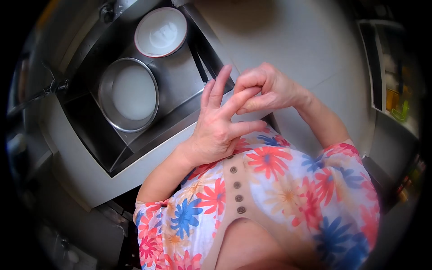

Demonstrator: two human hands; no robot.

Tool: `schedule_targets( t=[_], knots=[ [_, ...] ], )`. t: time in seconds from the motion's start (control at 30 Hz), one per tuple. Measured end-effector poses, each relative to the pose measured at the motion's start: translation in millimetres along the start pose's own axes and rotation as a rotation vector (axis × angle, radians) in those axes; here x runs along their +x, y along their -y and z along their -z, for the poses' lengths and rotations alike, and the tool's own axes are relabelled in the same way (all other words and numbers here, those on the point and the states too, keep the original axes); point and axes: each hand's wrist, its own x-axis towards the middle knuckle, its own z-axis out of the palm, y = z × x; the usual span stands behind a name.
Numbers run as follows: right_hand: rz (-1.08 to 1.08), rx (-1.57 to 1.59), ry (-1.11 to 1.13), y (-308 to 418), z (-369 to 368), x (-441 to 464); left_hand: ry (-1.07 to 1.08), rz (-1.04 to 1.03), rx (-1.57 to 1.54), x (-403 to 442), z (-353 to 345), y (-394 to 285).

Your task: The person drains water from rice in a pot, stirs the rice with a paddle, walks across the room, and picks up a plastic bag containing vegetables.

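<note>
In front of the floral top, my left hand (217,128) is held up with its fingers spread apart. My right hand (269,87) is closed around the index finger of that hand, thumb pressed against it. Both hands are over the near edge of the counter, beside the sink (177,81). Inside the sink, a round steel bowl (105,92) holds cloudy whitish liquid (134,92). Farther back is a white bowl (160,32) with a red rim. Dark, thin, long shapes (198,60) lie along the sink's right side; their kind is unclear.
A pale counter (310,42) surrounds the sink and extends to the right. Metal tap fittings (56,84) stick out at the left. At the far right, an open shelf (396,90) holds several items, one of them yellow-green. The view's edges are dark and blurred.
</note>
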Motion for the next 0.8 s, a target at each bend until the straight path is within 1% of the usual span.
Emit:
schedule_targets(
  t=[0.07, 0.17, 0.27, 0.37, 0.47, 0.57, 0.67, 0.7, 0.77, 0.8],
  knots=[
    [-0.069, 0.127, 0.051, 5.6, 7.2, 0.3, -0.048, -0.012, 0.033, 4.1, -4.5, -3.9],
    [-0.021, 0.282, 0.065, 5.0, 12.2, -1.5, -0.091, -0.023, 0.099, 14.2, -6.0, -13.5],
    [-0.062, 0.672, 0.003, -3.5, 5.1, -4.2, -0.229, -0.027, 0.236, 21.7, -12.7, -16.0],
    [-0.02, 0.794, -0.001, -20.2, -1.8, -5.3, -0.253, -0.024, 0.305, 27.1, -15.9, -19.9],
    [-0.005, 0.803, 0.006, -24.0, -0.1, -9.6, -0.255, -0.009, 0.352, 29.2, -20.3, -23.6],
    [0.009, 0.777, -0.02, -24.9, 3.2, -13.9, -0.22, 0.028, 0.384, 30.8, -23.4, -28.7],
    [-0.018, 0.636, -0.02, -24.1, 12.2, -16.6, -0.177, 0.029, 0.491, 31.2, -24.4, -24.6],
    [-0.083, 0.515, -0.031, -23.0, 16.9, -17.0, -0.166, 0.027, 0.539, 30.5, -25.1, -21.6],
    [-0.21, 0.27, -0.051, -21.5, 25.9, -16.2, -0.106, 0.097, 0.63, 27.8, -21.9, -11.7],
    [-0.099, 0.022, -0.173, -24.9, 26.6, -14.8, -0.075, 0.131, 0.675, 26.9, -19.2, -7.1]
  ],
)
